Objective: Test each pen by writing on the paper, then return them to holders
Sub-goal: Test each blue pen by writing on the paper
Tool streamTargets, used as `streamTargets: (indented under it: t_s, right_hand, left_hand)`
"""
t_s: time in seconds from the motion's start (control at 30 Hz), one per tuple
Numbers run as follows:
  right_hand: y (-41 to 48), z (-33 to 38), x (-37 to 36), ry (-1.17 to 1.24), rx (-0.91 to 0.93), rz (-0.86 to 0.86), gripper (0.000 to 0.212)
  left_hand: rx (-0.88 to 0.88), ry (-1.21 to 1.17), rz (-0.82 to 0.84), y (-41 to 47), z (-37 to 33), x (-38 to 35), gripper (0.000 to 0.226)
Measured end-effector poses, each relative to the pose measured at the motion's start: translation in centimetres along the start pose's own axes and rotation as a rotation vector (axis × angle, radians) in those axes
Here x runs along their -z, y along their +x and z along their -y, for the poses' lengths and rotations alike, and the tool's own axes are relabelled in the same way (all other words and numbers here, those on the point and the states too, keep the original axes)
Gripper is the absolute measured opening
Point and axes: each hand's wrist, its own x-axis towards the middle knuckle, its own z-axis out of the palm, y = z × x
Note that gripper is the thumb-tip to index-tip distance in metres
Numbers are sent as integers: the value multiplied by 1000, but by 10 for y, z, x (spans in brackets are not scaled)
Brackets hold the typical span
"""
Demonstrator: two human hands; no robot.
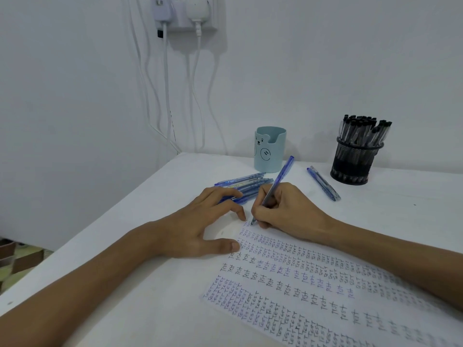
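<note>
— While my right hand pinches the blue pen between thumb and fingers, its tip sits on the far left corner of the paper, and the barrel leans away toward 1 o'clock

— And your left hand?

— My left hand is spread wide and holds nothing. It lies on the white table at 9 o'clock from the pen tip, with the thumb tip on the paper's left edge and one fingertip down just beside the corner

— What's on the sheet?

— Rows of small handwriting in blue and black; the nearest rows read "TEST" over and over (the far right of the sheet is too blurred for me to read)

— Where are the other pens?

— A pile of blue pens lies at 11 o'clock from my writing hand, just past my left fingers; I cannot tell whether the fingers touch it. Two more blue pens lie side by side at 2 o'clock

— And the holders?

— The light blue holder, with a bear face on it, stands at 12 o'clock, near the wall. The black mesh holder stands at 2 o'clock, beyond the two loose pens, packed with upright black-capped pens. High on the wall at 11 o'clock, white chargers are plugged in and their cables hang down behind the table
</note>
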Motion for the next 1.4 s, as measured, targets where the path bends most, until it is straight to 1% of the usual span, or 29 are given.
streamTargets:
  t_s: [0.4, 0.63, 0.83, 1.4]
  right_hand:
    - [1, -4, 0, 7, 33, 45, 11]
    - [2, -4, 0, 17, 16, 35, 10]
    - [2, -3, -1, 3, 3, 3, 15]
    - [3, -1, -1, -14, -29, 2, 13]
  left_hand:
    - [-8, 17, -11, 0, 1, -1, 46]
    - [-7, 25, -16, 1, 0, -1, 46]
    - [-8, 15, -14, 1, 0, -1, 46]
    - [-10, 10, -18, 0, 0, -1, 46]
